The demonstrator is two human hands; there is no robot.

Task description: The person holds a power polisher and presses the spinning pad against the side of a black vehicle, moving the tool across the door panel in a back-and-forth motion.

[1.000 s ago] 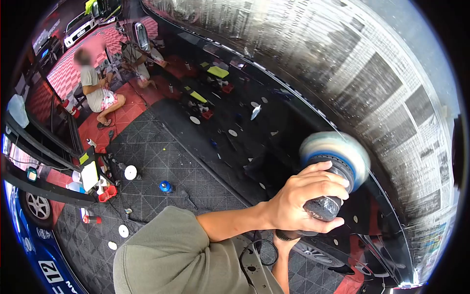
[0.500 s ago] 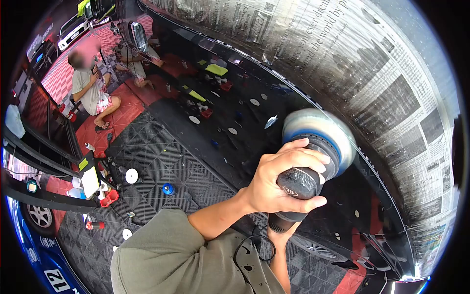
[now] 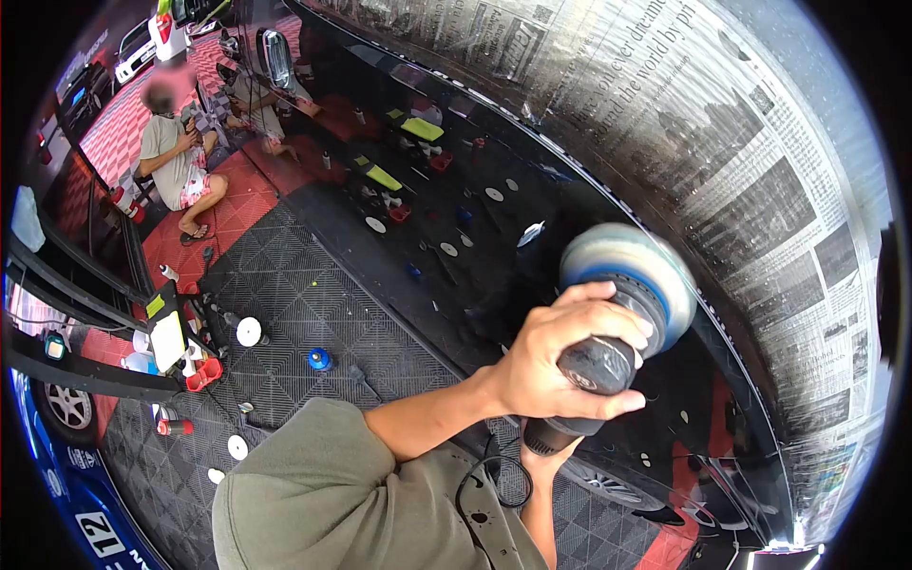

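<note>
Evidently we hold the polisher [image 3: 598, 366] with both hands so that its pad [image 3: 622, 261] sits flat against the glossy black car panel [image 3: 456, 275]. Our left hand [image 3: 556, 366] is closed over the rounded black head of the machine, fingers across the top and thumb beneath. We judge that this grip lets us lean the pad into the paint and steer it. Our right hand [image 3: 540, 467] comes up from below to the tail of the body. It touches the tool, but most of it is hidden, so we cannot tell whether it is closed round the handle. The cord [image 3: 494, 484] loops down by our chest, away from the pad. Newspaper [image 3: 741, 171] covers the glass above the panel, probably to shield it.

The polisher looks compact: a dark, scuffed grip, a blue backing ring and a thick whitish pad whose edge is blurred, likely from spinning. It stands high on the panel, just below the paper's edge. Loose white discs [image 3: 250, 332] lie on the dark floor tiles [image 3: 304, 294], and another person [image 3: 176, 157] sits well apart.
</note>
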